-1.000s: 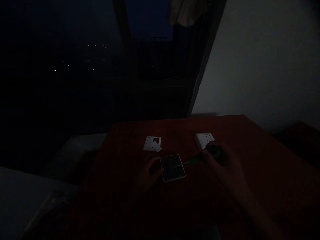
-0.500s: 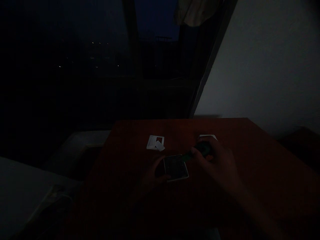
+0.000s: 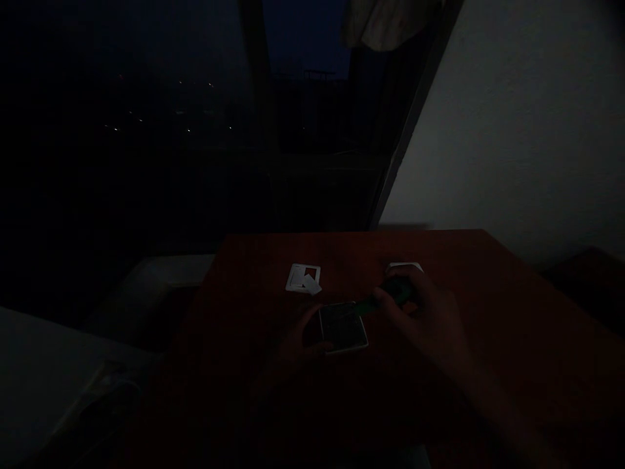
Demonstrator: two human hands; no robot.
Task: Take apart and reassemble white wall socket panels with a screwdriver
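Moved since the earlier frame: the right hand and its tool, drawn left, so that the green handle now ends by the square piece's far right corner; the white box has become mostly hidden behind that hand.

Item, left hand (image 3: 293,345): fingers curved, thumb and finger gripping the left side of the square piece.

Item, white frame (image 3: 295,278): flat on the desk (image 3: 356,247), beyond the left hand; small white plate (image 3: 312,284) aslant over its right part.

Item, square piece (image 3: 344,329): dark face up, pale rim; at mid-desk, between the hands. The left hand is the nearer, touching it; from the right hand it lies left and slightly near.

Item, green-handled tool (image 3: 367,306): long axis running from the right hand leftward and slightly near, to the piece's far right corner. Shaft and tip not discernible; contact cannot be told.

Item, white box (image 3: 406,265): just beyond the right hand, far edge showing.

Item, right hand (image 3: 439,316): closed round the tool's handle.
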